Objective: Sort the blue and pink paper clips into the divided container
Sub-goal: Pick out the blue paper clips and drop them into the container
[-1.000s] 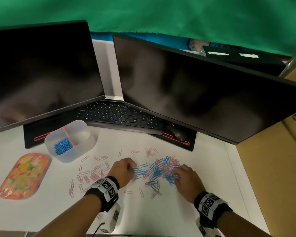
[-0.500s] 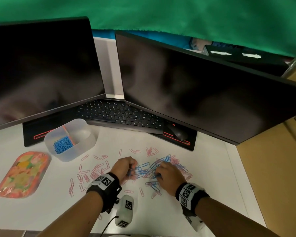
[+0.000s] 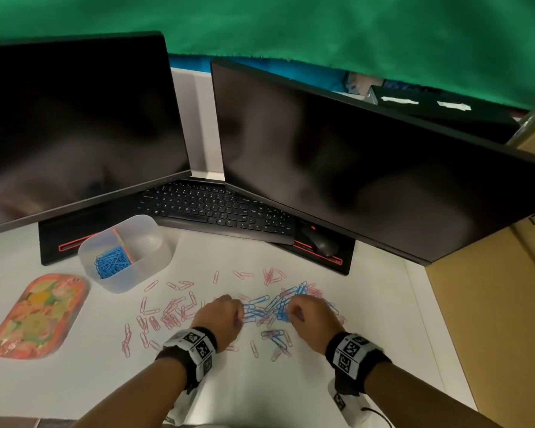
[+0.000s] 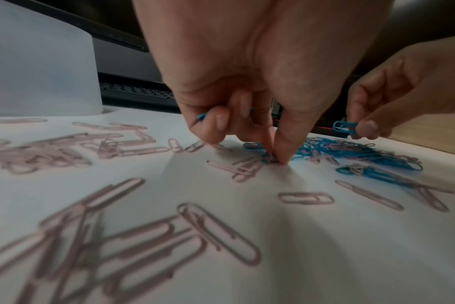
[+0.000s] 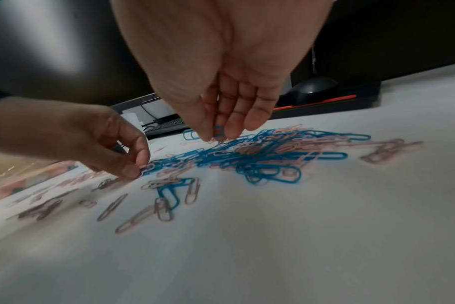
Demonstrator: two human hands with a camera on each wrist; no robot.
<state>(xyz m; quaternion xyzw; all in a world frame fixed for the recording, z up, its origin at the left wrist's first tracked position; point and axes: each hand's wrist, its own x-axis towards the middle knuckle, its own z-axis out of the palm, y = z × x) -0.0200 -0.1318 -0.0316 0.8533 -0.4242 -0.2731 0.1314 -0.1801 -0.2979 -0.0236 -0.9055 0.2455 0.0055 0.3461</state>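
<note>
White desk, both hands pinching blue clips fingertips-down

A white desk carries two dark monitors angled together along its far edge, with a black keyboard and a black mouse tucked beneath them on a red-trimmed mat. Green cloth hangs behind, and a brown cardboard box stands against the desk's right edge.
</note>
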